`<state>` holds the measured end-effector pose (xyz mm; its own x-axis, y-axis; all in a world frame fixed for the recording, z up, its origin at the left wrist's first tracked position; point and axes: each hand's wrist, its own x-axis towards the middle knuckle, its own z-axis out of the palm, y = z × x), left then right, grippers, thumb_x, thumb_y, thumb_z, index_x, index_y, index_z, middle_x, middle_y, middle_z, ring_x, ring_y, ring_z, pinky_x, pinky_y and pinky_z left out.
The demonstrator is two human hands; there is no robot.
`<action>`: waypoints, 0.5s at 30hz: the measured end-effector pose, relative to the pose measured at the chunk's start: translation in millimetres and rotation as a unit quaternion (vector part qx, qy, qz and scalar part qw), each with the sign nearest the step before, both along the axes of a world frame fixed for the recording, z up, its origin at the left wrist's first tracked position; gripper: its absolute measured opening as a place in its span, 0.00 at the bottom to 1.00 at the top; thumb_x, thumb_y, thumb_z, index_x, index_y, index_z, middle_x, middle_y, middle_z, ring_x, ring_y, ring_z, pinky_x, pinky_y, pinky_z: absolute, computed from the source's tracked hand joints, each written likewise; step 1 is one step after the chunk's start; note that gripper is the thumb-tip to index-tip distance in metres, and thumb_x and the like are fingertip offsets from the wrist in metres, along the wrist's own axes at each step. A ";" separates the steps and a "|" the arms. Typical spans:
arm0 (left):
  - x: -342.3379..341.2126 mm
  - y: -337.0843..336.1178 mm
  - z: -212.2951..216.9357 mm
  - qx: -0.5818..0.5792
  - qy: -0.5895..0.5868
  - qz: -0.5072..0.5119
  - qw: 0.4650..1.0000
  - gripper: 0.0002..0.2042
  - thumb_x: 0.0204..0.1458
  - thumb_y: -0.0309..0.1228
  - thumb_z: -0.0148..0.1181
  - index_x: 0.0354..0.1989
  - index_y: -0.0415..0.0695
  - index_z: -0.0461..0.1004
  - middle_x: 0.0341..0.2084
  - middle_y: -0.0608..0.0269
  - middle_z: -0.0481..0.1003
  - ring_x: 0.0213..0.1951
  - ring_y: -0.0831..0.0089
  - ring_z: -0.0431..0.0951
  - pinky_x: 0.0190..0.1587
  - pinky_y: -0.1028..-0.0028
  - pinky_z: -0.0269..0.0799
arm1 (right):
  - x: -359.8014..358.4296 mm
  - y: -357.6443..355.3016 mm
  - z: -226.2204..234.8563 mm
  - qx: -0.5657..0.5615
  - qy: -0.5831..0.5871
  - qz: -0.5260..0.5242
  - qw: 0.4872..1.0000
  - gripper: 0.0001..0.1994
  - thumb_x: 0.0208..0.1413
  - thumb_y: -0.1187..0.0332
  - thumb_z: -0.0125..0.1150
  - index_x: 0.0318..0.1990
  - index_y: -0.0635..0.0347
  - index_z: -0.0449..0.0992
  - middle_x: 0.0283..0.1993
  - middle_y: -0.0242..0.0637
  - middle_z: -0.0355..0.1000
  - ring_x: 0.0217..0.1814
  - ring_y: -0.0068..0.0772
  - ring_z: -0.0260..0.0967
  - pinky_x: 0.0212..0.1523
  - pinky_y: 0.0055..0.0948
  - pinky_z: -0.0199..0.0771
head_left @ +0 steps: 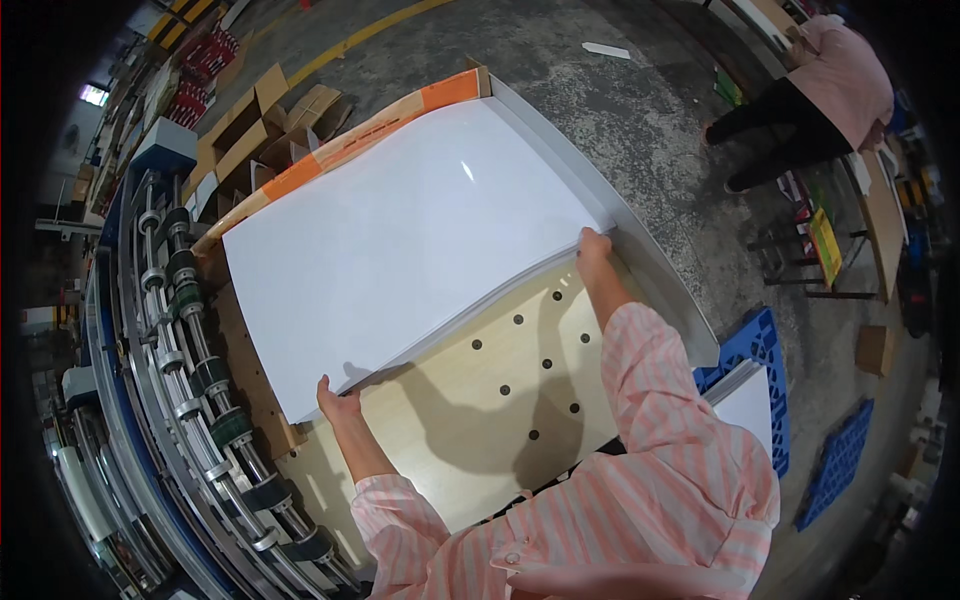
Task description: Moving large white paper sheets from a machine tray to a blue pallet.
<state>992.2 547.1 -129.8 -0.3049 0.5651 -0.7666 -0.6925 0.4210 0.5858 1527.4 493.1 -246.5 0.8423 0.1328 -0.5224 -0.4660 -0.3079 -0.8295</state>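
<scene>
A large stack of white paper sheets (400, 240) lies on a pale table (450, 430) dotted with several small dark round fittings. Its surface bows in a gentle wave, and the near edge shows several layers. My left hand (338, 402) grips that near edge close to the left corner, thumb pointing up. At the right corner my right hand (594, 246) is closed on the same stack, beside the grey side wall (650, 260) of the table. The fingers of both hands are partly hidden under the paper.
A machine with metal rollers (190, 340) runs along the left. An orange-edged board (390, 125) borders the table's far side, with open cardboard boxes (255, 125) behind it. More white sheets (745, 400) sit on a blue pallet (765, 340) at right. Another person (840, 90) bends over at far right.
</scene>
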 end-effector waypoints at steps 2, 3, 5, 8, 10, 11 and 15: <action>-9.1 -13.8 -1.0 -0.031 0.091 -0.015 0.995 0.20 0.45 0.37 0.46 0.46 0.43 0.58 0.43 0.57 0.60 0.45 0.62 0.59 0.46 0.59 0.57 | -4.0 9.9 3.5 -0.009 0.055 -0.002 0.998 0.19 0.35 0.73 0.51 0.40 0.73 0.63 0.36 0.46 0.65 0.35 0.40 0.64 0.31 0.34 0.65; -19.9 -26.5 2.2 -0.065 0.181 -0.029 0.981 0.20 0.44 0.36 0.47 0.47 0.43 0.58 0.43 0.58 0.60 0.45 0.63 0.59 0.47 0.59 0.55 | -19.0 16.0 9.9 -0.027 0.073 0.007 0.997 0.18 0.34 0.75 0.50 0.38 0.72 0.64 0.33 0.43 0.66 0.32 0.38 0.65 0.26 0.34 0.65; -5.7 -58.9 -22.7 -0.026 0.211 -0.076 0.974 0.25 0.44 0.33 0.48 0.52 0.41 0.52 0.46 0.57 0.59 0.48 0.63 0.57 0.50 0.59 0.51 | 9.6 4.0 4.8 0.014 0.068 -0.008 0.998 0.11 0.33 0.78 0.55 0.29 0.66 0.66 0.27 0.41 0.65 0.24 0.37 0.63 0.17 0.34 0.62; -4.2 -114.7 -57.3 -0.062 0.220 -0.144 0.963 0.32 0.43 0.31 0.49 0.56 0.38 0.42 0.51 0.52 0.53 0.53 0.62 0.53 0.52 0.60 0.47 | 9.9 8.8 12.4 0.024 0.091 0.033 0.995 0.09 0.33 0.81 0.54 0.26 0.64 0.66 0.21 0.42 0.63 0.19 0.36 0.62 0.15 0.32 0.61; 38.6 -140.3 -53.4 -0.076 0.177 -0.165 0.967 0.33 0.43 0.30 0.50 0.57 0.38 0.39 0.53 0.50 0.51 0.54 0.61 0.51 0.53 0.62 0.47 | 29.3 -3.2 10.8 -0.004 0.087 0.047 0.995 0.08 0.33 0.82 0.53 0.25 0.64 0.65 0.19 0.41 0.63 0.18 0.35 0.61 0.15 0.32 0.61; 64.7 -145.1 -29.7 -0.103 0.196 -0.169 0.960 0.34 0.43 0.28 0.50 0.57 0.37 0.39 0.53 0.49 0.50 0.54 0.62 0.51 0.53 0.64 0.47 | 37.7 -11.0 12.8 -0.015 0.105 0.050 0.993 0.07 0.33 0.81 0.53 0.24 0.64 0.65 0.21 0.41 0.63 0.17 0.34 0.61 0.13 0.31 0.59; 51.1 -164.6 -31.3 -0.063 0.232 -0.182 0.954 0.33 0.43 0.26 0.50 0.56 0.37 0.40 0.53 0.50 0.51 0.53 0.63 0.53 0.52 0.70 0.49 | 15.2 9.2 21.3 0.033 0.175 -0.012 0.984 0.06 0.34 0.79 0.54 0.23 0.62 0.65 0.20 0.37 0.62 0.15 0.31 0.58 0.12 0.28 0.56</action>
<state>1043.3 382.5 -161.0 -0.4296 0.6108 -0.6651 -0.1660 0.6706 0.7230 1542.5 502.3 -225.2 0.6161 0.1588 -0.7715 -0.7325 -0.2447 -0.6353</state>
